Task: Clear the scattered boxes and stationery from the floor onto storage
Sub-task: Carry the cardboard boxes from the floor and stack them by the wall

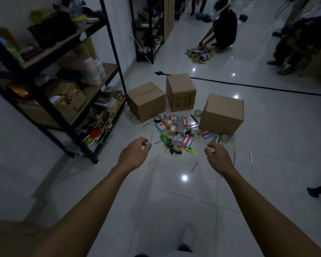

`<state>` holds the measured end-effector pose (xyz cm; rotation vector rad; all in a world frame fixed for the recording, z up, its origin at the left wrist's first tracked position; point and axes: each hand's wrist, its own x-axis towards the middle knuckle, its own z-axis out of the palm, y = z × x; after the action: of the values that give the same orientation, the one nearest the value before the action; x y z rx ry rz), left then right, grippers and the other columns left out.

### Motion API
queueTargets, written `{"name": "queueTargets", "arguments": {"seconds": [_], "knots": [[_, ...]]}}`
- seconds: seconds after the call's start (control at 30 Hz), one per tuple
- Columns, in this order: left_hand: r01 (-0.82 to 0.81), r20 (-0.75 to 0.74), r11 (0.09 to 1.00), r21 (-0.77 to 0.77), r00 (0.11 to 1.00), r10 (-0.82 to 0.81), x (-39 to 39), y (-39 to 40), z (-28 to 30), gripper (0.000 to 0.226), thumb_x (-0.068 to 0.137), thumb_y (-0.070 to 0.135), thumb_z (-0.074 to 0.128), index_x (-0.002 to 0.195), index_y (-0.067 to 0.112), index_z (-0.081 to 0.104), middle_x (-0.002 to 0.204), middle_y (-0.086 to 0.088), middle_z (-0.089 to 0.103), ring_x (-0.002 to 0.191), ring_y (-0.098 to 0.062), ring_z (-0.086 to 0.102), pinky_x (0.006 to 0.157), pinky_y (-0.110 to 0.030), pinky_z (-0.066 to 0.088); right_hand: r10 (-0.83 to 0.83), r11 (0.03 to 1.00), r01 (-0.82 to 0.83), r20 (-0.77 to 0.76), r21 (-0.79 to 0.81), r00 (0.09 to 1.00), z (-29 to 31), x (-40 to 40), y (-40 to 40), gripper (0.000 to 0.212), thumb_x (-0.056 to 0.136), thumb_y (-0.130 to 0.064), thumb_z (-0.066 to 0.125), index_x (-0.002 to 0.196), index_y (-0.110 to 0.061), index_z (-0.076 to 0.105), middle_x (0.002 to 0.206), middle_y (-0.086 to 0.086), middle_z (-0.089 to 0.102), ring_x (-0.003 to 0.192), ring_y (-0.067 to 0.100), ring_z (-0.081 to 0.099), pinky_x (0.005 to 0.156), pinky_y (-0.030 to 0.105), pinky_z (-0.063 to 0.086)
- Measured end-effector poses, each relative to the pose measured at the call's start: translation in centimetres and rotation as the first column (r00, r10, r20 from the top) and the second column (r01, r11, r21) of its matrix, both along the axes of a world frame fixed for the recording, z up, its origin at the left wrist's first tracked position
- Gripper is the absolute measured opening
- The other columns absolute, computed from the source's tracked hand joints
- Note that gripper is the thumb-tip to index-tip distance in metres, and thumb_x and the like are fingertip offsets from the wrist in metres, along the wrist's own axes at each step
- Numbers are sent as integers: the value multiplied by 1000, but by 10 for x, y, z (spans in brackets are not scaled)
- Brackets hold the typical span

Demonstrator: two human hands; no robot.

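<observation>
dim, underexposed wide-angle view, dark curved edges, ceiling-light glare spots on the glossy floor [184, 177], soft blur throughout.

A glossy white tiled floor [267, 145] is carrying three closed brown cardboard boxes: a left box [146, 101], a taller middle box [181, 92] and a right box [221, 115]. Between and before them a heap of tape rolls, coloured packets and highlighters [176, 132] is lying scattered. Thin pens [234, 157] are lying apart nearby.
</observation>
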<state>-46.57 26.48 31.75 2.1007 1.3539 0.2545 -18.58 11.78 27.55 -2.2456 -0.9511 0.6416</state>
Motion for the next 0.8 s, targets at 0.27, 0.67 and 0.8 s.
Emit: {"name": "queueTargets", "arguments": {"seconds": [0.27,0.67,0.8], "knots": [[-20,111,987,-162,993,38,124,38,-5,35,101,44,51,129,24,59,117,6,62,105,-13,61,93,-37,52,36,997,-36,-2,-74,999,-14,136,52,40,98,-31,55,133,-12,58,138,11,57,122,28,56,103,42,46],[-52,120,932,-360,988,102,292,187,-96,16,101,25,58,115,23,65,105,3,66,98,-14,64,73,-21,46,58,978,-79,-112,-193,992,-86,323,188,30,101,-24,54,127,-9,59,124,11,62,107,25,61,86,32,47],[-23,59,904,-428,997,53,373,237,-120,21,102,27,56,120,20,64,110,2,66,101,-13,63,70,-17,44,36,966,-67,-125,-249,991,-106,394,230,40,102,-27,53,137,-9,53,139,11,55,121,27,57,100,36,44]]}}
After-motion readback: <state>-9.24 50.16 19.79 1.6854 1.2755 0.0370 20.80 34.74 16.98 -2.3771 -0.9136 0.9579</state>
